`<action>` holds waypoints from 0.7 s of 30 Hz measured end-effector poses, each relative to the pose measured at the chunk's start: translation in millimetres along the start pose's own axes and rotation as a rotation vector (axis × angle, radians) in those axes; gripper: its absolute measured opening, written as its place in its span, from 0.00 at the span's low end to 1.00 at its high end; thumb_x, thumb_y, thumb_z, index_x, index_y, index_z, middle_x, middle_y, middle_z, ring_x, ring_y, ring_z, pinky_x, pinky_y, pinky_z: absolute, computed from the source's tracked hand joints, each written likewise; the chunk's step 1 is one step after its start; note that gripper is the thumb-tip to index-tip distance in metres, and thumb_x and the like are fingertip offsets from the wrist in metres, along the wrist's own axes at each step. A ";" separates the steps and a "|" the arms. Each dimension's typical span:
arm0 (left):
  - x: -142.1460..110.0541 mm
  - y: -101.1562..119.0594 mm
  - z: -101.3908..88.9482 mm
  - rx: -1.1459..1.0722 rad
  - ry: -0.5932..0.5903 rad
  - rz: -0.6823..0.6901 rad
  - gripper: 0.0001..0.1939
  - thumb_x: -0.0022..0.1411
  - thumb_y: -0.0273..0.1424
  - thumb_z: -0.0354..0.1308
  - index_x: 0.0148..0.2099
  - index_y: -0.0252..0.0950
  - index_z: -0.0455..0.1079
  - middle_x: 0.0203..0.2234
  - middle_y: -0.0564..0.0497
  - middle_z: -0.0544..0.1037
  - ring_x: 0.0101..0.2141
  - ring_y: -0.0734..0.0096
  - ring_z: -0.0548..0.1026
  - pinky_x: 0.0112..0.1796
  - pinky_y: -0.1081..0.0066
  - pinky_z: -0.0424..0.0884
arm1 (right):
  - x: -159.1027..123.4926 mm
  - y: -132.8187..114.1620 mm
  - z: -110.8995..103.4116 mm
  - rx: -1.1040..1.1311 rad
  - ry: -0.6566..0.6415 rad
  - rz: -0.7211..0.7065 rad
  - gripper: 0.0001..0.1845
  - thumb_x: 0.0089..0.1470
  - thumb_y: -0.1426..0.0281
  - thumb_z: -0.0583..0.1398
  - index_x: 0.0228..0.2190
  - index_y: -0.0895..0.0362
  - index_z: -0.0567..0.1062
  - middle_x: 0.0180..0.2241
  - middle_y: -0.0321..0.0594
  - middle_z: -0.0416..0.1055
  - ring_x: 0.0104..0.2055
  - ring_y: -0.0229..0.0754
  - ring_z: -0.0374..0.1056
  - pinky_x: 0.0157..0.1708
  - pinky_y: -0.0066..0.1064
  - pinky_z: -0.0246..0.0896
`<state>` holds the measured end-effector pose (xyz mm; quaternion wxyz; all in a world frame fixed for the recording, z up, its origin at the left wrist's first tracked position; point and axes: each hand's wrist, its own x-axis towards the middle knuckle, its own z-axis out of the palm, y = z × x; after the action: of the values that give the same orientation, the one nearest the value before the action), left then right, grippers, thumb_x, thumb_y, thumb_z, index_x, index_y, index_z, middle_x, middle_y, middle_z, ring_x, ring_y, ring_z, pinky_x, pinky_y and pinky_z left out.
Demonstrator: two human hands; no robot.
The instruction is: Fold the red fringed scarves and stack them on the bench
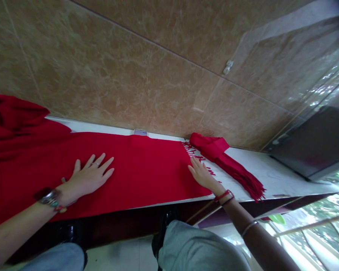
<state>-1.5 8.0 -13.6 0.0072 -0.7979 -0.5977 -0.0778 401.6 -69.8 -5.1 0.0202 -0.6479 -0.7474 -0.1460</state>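
Across the white tabletop [251,165] lies the red scarf [147,169], seemingly light, soft and limp, best taken by its fringed corners, with the left hand [87,178] splayed on its middle and the right hand [202,174] open, flat near the fringe [190,149].

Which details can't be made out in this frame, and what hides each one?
All in the head view:
- Far end of the red cloth: cut off by the left edge.
- Palms of the left hand and right hand: turned down, hidden by the backs.
- Print on the small label: too small.
- Pale wall fitting: too small and blurred to identify.
- Dark box: cut off by the right edge.
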 end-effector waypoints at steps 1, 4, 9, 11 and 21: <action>0.4 3.7 -2.0 0.015 0.003 0.008 0.25 0.64 0.40 0.37 0.62 0.45 0.52 0.61 0.49 0.51 0.60 0.50 0.46 0.54 0.45 0.40 | 8.7 -24.3 -7.8 0.078 0.062 -0.041 0.24 0.61 0.69 0.41 0.54 0.65 0.61 0.57 0.60 0.53 0.62 0.53 0.43 0.53 0.55 0.49; -0.4 22.1 -10.8 0.040 -0.042 0.048 0.25 0.65 0.39 0.35 0.63 0.46 0.47 0.63 0.49 0.46 0.61 0.51 0.41 0.54 0.43 0.37 | 28.6 -102.1 -28.4 0.282 0.142 -0.166 0.28 0.61 0.63 0.41 0.58 0.66 0.53 0.60 0.56 0.47 0.63 0.49 0.39 0.56 0.51 0.45; -6.2 44.9 -13.3 0.031 -0.145 0.094 0.26 0.64 0.40 0.35 0.64 0.46 0.45 0.63 0.50 0.45 0.61 0.50 0.42 0.53 0.43 0.43 | 29.7 -159.4 -31.0 0.355 0.035 -0.244 0.30 0.60 0.60 0.44 0.57 0.66 0.54 0.60 0.53 0.50 0.62 0.48 0.43 0.57 0.47 0.43; -7.3 45.6 -10.6 0.049 -0.144 0.102 0.26 0.64 0.39 0.36 0.63 0.46 0.46 0.63 0.50 0.46 0.61 0.50 0.43 0.53 0.44 0.43 | 21.0 -141.3 -21.9 0.317 0.023 -0.209 0.28 0.60 0.61 0.44 0.57 0.65 0.55 0.59 0.52 0.51 0.62 0.47 0.44 0.57 0.47 0.44; -5.0 42.6 -4.7 0.028 -0.132 0.095 0.26 0.63 0.40 0.37 0.63 0.46 0.47 0.62 0.49 0.47 0.61 0.50 0.43 0.53 0.44 0.42 | -50.1 36.6 31.7 -0.040 0.016 -0.022 0.23 0.60 0.69 0.42 0.54 0.62 0.61 0.57 0.56 0.55 0.60 0.52 0.48 0.51 0.54 0.53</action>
<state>37.3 -9.4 -6.1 -0.0173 -0.8286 -0.5594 -0.0159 450.4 -106.0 -39.3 0.0116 -0.6389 -0.7511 -0.1661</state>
